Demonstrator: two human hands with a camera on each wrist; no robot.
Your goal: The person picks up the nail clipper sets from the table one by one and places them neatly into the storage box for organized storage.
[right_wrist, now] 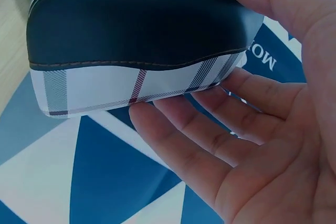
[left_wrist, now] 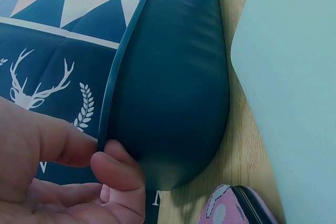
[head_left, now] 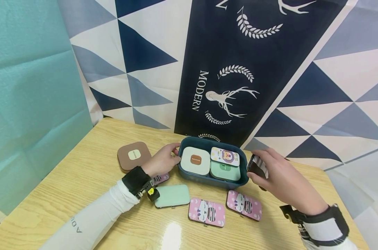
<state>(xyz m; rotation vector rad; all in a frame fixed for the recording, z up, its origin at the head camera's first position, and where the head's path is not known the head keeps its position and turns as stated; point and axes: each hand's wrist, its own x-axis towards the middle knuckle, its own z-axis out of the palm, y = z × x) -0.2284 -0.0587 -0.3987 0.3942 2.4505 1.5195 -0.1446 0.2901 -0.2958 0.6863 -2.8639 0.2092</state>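
My left hand [head_left: 164,159] pinches the left rim of a dark blue oval basket [head_left: 207,179]; the left wrist view shows thumb and finger on the basket's edge [left_wrist: 173,87]. In the basket lie a white square case [head_left: 187,166], a green case [head_left: 231,173] and, on top of that, a white lion-print case [head_left: 220,154]. My right hand [head_left: 279,177] holds a black and plaid case [head_left: 257,166] beside the basket's right end. In the right wrist view, thumb and fingers [right_wrist: 178,129] grip this case [right_wrist: 131,30] by its edges, its clasp uppermost.
A brown square case [head_left: 123,158] lies left of the basket. In front are a mint case [head_left: 176,195], two pink cat-print cases [head_left: 218,217] [head_left: 252,208], and another pink one [head_left: 162,178] partly under my left hand. Patterned cloth hangs behind the wooden table [head_left: 82,173].
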